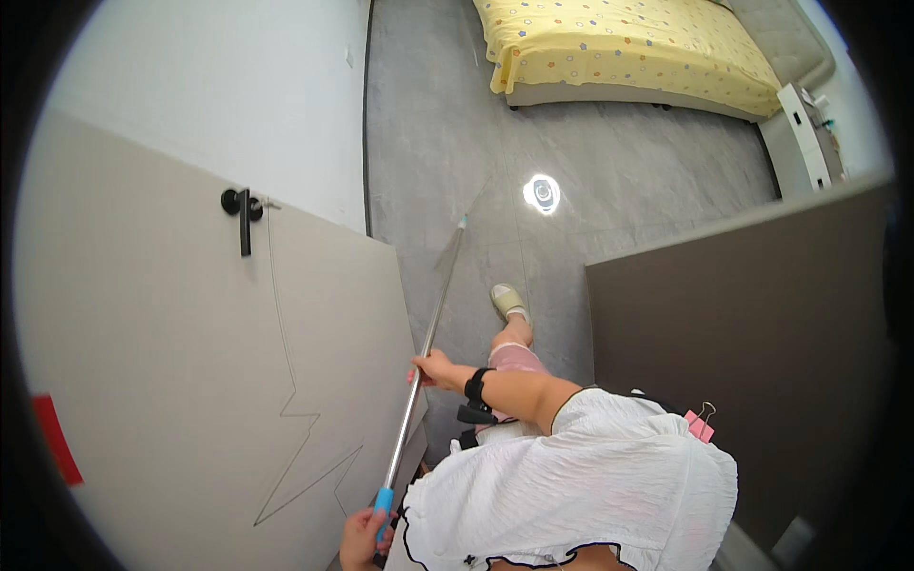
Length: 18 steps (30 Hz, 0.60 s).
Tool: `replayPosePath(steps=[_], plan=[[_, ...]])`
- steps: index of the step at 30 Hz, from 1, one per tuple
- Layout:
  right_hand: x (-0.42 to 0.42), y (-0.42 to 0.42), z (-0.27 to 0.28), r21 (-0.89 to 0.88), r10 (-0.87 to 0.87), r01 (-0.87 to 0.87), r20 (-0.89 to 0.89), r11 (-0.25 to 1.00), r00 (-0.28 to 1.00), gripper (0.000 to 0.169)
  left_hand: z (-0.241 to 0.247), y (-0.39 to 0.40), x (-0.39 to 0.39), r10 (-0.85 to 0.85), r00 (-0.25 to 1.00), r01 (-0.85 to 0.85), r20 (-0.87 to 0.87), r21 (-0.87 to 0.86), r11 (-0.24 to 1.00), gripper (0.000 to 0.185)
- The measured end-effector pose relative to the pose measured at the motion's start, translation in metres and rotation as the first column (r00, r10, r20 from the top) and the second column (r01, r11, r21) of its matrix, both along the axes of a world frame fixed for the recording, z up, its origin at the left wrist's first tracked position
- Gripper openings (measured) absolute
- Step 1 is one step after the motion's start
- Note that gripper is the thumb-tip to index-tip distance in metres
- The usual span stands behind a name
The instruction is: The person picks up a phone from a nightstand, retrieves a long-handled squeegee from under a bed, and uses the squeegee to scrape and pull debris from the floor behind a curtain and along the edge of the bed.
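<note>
A long metal pole [441, 300] with a blue grip [383, 501] slants up from the bottom centre to a pale joint on the grey tiled floor. My left hand [365, 537] is closed around the blue grip at the pole's lower end. Further up, my right hand [430, 367] holds the bare metal shaft, with a black band on that wrist. Beyond the joint, a thin, faint flat part [484, 191] lies along the floor; its kind cannot be told. A foot in a light green slipper [508, 300] stands right of the pole.
At left stands a beige door [164, 321] with a black handle [245, 221] and keys in its lock. A dark brown panel [735, 321] rises at right. A bed with a yellow star-patterned cover [607, 50] and a white bedside cabinet [803, 135] are further off.
</note>
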State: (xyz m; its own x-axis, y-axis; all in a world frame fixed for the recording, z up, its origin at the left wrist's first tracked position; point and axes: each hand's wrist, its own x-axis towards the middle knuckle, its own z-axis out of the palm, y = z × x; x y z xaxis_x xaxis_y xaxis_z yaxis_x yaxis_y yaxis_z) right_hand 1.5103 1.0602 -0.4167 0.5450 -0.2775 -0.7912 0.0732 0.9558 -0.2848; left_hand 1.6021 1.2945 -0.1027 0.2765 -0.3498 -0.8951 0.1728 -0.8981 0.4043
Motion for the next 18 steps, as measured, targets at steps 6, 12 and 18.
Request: replayPosePath(steps=[6, 12, 18], plan=[[-0.009, -0.193, 0.025, -0.124, 0.085, -0.079, 0.048, 0.989, 0.995, 0.013, 0.002, -0.195, -0.004, 0.034, 0.996, -0.036, -0.080, -0.025, 0.999, 0.029], [-0.004, -0.327, 0.058, -0.120, -0.035, 0.050, 0.126, 0.991, 0.991, 0.012, -0.002, -0.321, 0.009, 0.190, 0.945, -0.197, -0.266, -0.001, 0.980, 0.030], [0.031, -0.438, 0.069, -0.043, -0.126, 0.136, 0.184, 0.990, 0.975, 0.014, -0.030, -0.429, 0.043, 0.309, 0.812, -0.364, -0.495, -0.015, 0.931, 0.031]])
